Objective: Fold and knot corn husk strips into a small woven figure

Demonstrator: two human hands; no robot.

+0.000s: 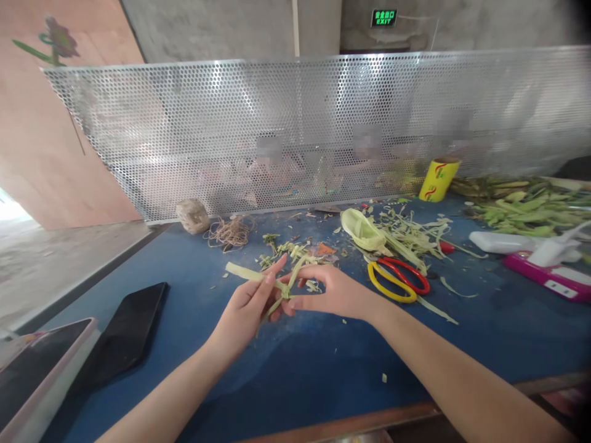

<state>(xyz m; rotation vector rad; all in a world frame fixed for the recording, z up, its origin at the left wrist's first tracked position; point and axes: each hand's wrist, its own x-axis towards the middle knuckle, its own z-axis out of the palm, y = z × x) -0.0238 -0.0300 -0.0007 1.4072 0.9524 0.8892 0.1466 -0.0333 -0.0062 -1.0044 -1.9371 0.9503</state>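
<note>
Seemingly crossed leaf strips [248, 272] pinched between left hand [244, 312] and right hand [330, 293]

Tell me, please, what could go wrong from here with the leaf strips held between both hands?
1. The leaf strips are pinched only at their crossing by the left hand and right hand; they might slip apart or tear.
2. The scissors lie close by the right wrist, so a sweep might knock them.
</note>
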